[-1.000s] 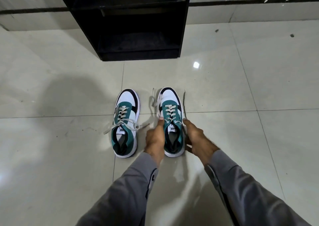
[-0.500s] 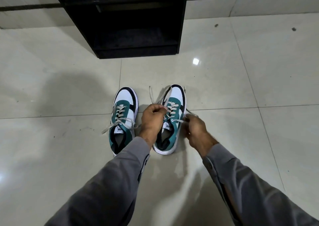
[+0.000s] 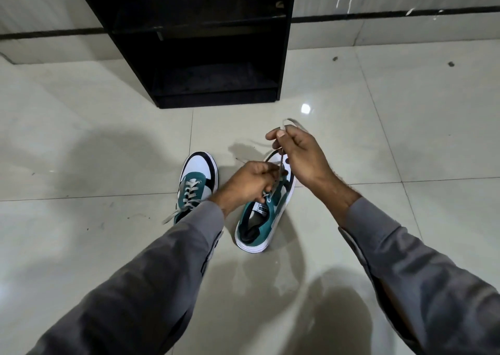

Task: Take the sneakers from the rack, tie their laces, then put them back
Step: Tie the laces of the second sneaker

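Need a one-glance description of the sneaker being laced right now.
In front of the black shoe rack, two teal-and-white sneakers sit on the tiled floor. It's the right-hand sneaker, angled and under both hands, one lace pulled up by the right hand; its neighbour lies untouched.

Glossy tiled floor (image 3: 405,138); matt black rack (image 3: 286,43)
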